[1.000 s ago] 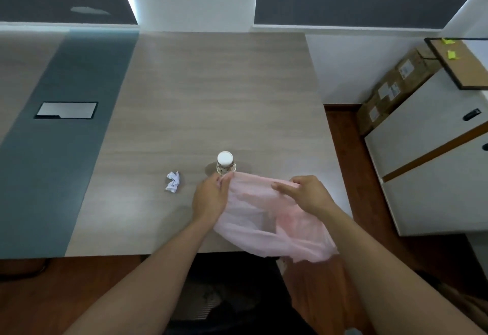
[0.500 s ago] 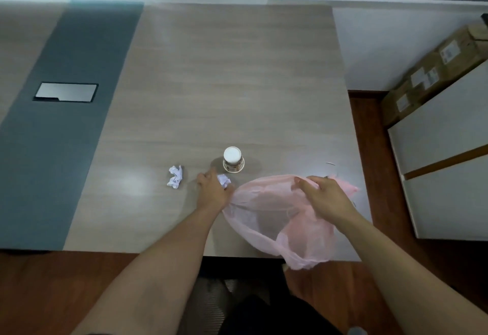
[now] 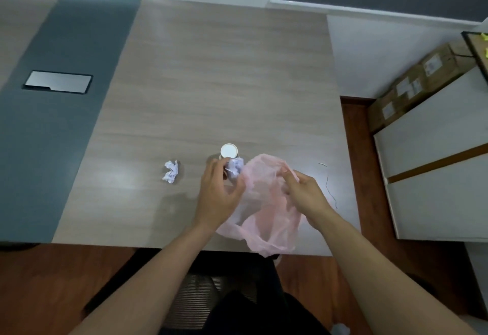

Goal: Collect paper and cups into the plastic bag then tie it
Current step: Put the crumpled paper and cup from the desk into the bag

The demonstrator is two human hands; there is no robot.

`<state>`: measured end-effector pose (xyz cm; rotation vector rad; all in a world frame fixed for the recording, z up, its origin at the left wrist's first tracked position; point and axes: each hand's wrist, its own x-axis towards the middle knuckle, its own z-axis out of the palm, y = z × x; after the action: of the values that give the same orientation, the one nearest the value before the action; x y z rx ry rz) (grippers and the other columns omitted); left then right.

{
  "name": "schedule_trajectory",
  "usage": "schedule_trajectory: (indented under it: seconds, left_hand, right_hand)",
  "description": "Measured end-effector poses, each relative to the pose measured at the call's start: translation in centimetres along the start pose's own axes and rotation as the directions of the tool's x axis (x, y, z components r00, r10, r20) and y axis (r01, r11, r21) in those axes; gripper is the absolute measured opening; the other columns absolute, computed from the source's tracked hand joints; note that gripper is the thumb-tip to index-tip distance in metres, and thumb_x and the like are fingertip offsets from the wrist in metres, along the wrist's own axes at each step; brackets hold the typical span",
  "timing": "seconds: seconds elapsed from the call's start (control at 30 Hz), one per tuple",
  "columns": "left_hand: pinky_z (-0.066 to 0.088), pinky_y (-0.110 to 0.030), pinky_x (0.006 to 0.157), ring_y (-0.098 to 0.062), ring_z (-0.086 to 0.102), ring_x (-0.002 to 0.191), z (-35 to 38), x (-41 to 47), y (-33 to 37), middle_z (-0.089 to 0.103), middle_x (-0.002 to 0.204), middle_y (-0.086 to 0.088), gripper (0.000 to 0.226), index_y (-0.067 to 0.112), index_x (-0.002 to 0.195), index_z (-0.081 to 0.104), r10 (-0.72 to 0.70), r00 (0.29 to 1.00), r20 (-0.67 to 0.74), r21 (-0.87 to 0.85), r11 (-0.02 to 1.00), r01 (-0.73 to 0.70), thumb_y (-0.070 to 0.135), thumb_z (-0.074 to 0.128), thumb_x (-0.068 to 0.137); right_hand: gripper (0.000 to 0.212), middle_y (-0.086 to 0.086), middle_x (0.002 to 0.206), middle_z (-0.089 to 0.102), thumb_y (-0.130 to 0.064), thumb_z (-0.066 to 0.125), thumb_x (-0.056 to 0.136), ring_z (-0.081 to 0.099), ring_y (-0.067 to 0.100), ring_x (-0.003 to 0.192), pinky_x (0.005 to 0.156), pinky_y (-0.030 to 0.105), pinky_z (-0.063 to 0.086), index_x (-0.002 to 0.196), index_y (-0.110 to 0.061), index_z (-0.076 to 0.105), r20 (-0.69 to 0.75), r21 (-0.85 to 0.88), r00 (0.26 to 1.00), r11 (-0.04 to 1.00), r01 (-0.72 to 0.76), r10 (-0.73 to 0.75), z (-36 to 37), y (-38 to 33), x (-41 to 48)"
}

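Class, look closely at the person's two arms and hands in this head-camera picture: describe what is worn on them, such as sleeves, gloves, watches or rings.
Both forearms are bare as far as the frame shows, with no sleeves in view. The left hand and the right hand wear no gloves. No watch, bracelet or ring shows on either wrist or on the fingers that are visible.

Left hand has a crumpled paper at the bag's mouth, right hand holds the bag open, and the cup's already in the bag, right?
Not quite. The head view shows the cup upright on the table, just beyond the left hand, not in the plastic bag. The rest stands: that hand holds a crumpled paper at the bag's mouth and the right hand holds the bag open.
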<state>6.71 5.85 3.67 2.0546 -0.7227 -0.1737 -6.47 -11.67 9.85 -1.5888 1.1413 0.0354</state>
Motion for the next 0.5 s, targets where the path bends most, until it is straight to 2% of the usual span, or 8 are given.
schedule_trajectory:
  seconds: [0.07, 0.1, 0.17, 0.2, 0.27, 0.4, 0.5]
  left_hand:
    - [0.043, -0.037, 0.096, -0.019, 0.058, 0.108, -0.8, -1.2, 1.2, 0.063, 0.116, 0.005, 0.038, 0.016, 0.128, 0.062, 0.119, 0.991, -0.055, 0.127, 0.986, -0.112, 0.036, 0.068, 0.095]
    - [0.043, -0.039, 0.098, -0.019, 0.058, 0.107, -1.2, -1.5, 1.4, 0.063, 0.114, 0.006, 0.035, 0.018, 0.125, 0.063, 0.091, 0.990, -0.107, 0.112, 0.991, -0.079, 0.038, 0.067, 0.097]
    - [0.048, -0.045, 0.099, -0.019, 0.058, 0.107, -2.7, -1.7, 1.7, 0.061, 0.109, 0.008, 0.021, 0.021, 0.115, 0.060, -0.124, 0.973, -0.196, -0.114, 0.988, 0.103, 0.036, 0.066, 0.102]
    - [0.050, -0.048, 0.098, -0.019, 0.059, 0.107, -3.5, -1.6, 1.5, 0.061, 0.109, 0.007, 0.016, 0.023, 0.112, 0.058, -0.236, 0.949, -0.209, -0.237, 0.954, 0.185, 0.035, 0.065, 0.104]
    - [0.052, -0.049, 0.098, -0.018, 0.059, 0.111, -5.3, -1.5, 1.0, 0.060, 0.113, 0.009, 0.014, 0.024, 0.114, 0.057, -0.325, 0.915, -0.241, -0.347, 0.909, 0.231, 0.034, 0.064, 0.106]
    - [0.052, -0.049, 0.101, -0.019, 0.060, 0.117, -8.2, -1.6, 0.7, 0.058, 0.125, 0.009, 0.024, 0.027, 0.128, 0.055, -0.275, 0.920, -0.281, -0.349, 0.922, 0.168, 0.033, 0.063, 0.106]
    - [0.052, -0.052, 0.102, -0.024, 0.060, 0.120, -10.1, -2.2, 1.0, 0.056, 0.126, 0.015, 0.028, 0.029, 0.133, 0.053, -0.192, 0.931, -0.309, -0.306, 0.947, 0.094, 0.029, 0.063, 0.107]
  right_hand:
    - [0.041, -0.003, 0.080, 0.069, -0.050, 0.051, 0.112, 0.063, 0.017, 0.075, 0.066, 0.028, 0.052, 0.103, -0.025, 0.082, 0.002, 0.027, 1.000, 0.999, 0.025, -0.025, 0.9, -0.5, -1.0]
    - [0.043, -0.003, 0.078, 0.067, -0.049, 0.051, 0.112, 0.061, 0.017, 0.072, 0.063, 0.026, 0.050, 0.105, -0.020, 0.082, -0.004, 0.028, 0.999, 0.999, 0.034, -0.034, 1.3, -0.7, -1.6]
    - [0.042, -0.005, 0.072, 0.064, -0.048, 0.051, 0.113, 0.058, 0.016, 0.065, 0.056, 0.023, 0.049, 0.103, -0.021, 0.082, -0.028, 0.022, 0.999, 1.000, 0.021, -0.021, 2.0, -0.9, -2.5]
    - [0.041, -0.006, 0.071, 0.063, -0.047, 0.051, 0.112, 0.057, 0.016, 0.062, 0.055, 0.024, 0.049, 0.102, -0.023, 0.082, -0.043, 0.025, 0.999, 1.000, 0.009, -0.008, 2.3, -0.9, -3.0]
    - [0.040, -0.002, 0.073, 0.062, -0.046, 0.052, 0.111, 0.054, 0.018, 0.061, 0.057, 0.027, 0.047, 0.104, -0.020, 0.082, -0.065, 0.031, 0.998, 1.000, -0.005, 0.007, 2.8, -0.8, -3.8]
    - [0.042, 0.002, 0.078, 0.061, -0.045, 0.053, 0.109, 0.053, 0.020, 0.065, 0.061, 0.030, 0.046, 0.108, -0.012, 0.080, -0.085, 0.058, 0.996, 0.998, -0.016, 0.021, 4.0, -0.8, -5.4]
    - [0.042, 0.003, 0.077, 0.062, -0.044, 0.053, 0.109, 0.054, 0.021, 0.063, 0.061, 0.031, 0.047, 0.106, -0.011, 0.080, -0.097, 0.072, 0.995, 0.997, -0.022, 0.029, 5.2, -0.8, -6.6]
